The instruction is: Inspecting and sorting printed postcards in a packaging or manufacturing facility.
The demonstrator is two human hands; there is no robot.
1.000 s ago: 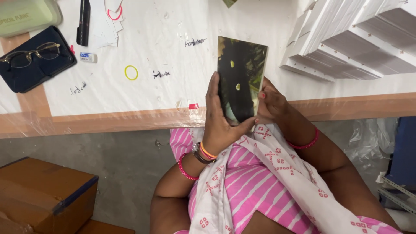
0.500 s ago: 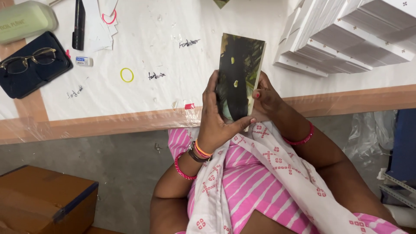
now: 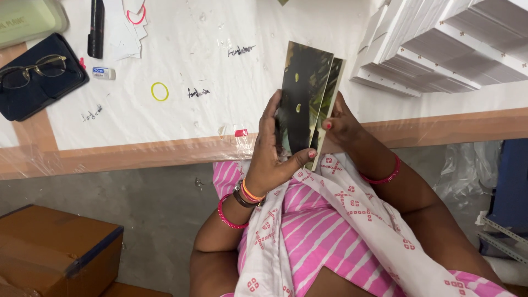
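While held: left hand (image 3: 269, 159) and right hand (image 3: 338, 124) pinch glossy dark rectangular cards (image 3: 302, 99), frame centre.
Handling: likely light, stiff, slippery; grip edges.

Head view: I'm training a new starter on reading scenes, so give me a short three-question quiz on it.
1. True or false: both hands hold the dark glossy cards.
2. What lies on the dark blue case? A) eyeglasses B) an eraser C) a marker
3. What colour is the small ring on the white table cover?

Key: 1 true: left hand and right hand both grip them. 2 A, the eyeglasses. 3 yellow.
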